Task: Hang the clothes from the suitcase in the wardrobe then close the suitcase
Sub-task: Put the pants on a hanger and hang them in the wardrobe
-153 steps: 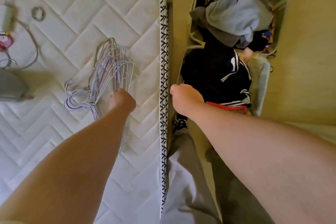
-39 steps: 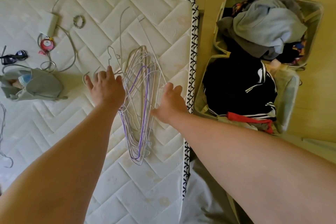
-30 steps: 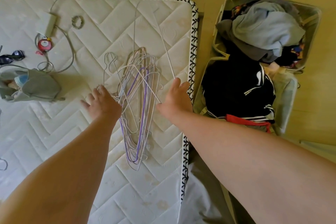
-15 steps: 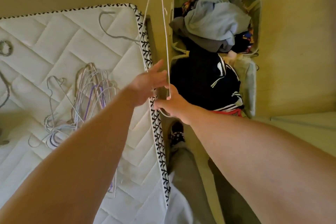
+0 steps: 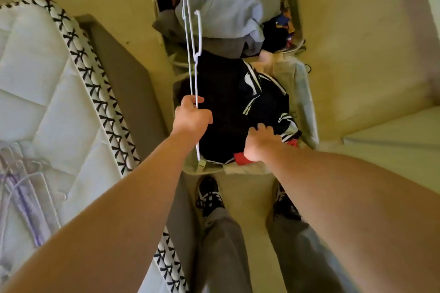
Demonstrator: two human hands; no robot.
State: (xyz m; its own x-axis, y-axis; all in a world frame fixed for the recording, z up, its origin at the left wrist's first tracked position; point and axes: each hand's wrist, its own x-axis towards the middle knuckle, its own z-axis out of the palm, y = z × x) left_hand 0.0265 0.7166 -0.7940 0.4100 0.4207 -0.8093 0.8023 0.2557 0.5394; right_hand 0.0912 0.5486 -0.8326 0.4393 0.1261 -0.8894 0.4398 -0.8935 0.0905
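Note:
An open suitcase point(image 5: 307, 93) lies on the floor in front of my feet, full of clothes. A black garment with white stripes point(image 5: 238, 107) fills its near half; a light blue garment point(image 5: 233, 7) is heaped in the far half. My left hand point(image 5: 192, 116) grips a white wire hanger point(image 5: 191, 40) above the suitcase's left side, its hook pointing away from me. My right hand point(image 5: 258, 140) rests on the near edge of the black garment, fingers curled into the cloth beside a red piece point(image 5: 241, 158).
A white quilted mattress point(image 5: 47, 102) with black-patterned piping lies to the left. A pile of wire hangers point(image 5: 21, 188) sits on it at the lower left. My shoes point(image 5: 209, 194) stand just before the suitcase. Yellowish floor surrounds it.
I turned from the mattress to the suitcase. The hanger passed fully into my left hand, and my right hand let go of it and dropped onto the black garment.

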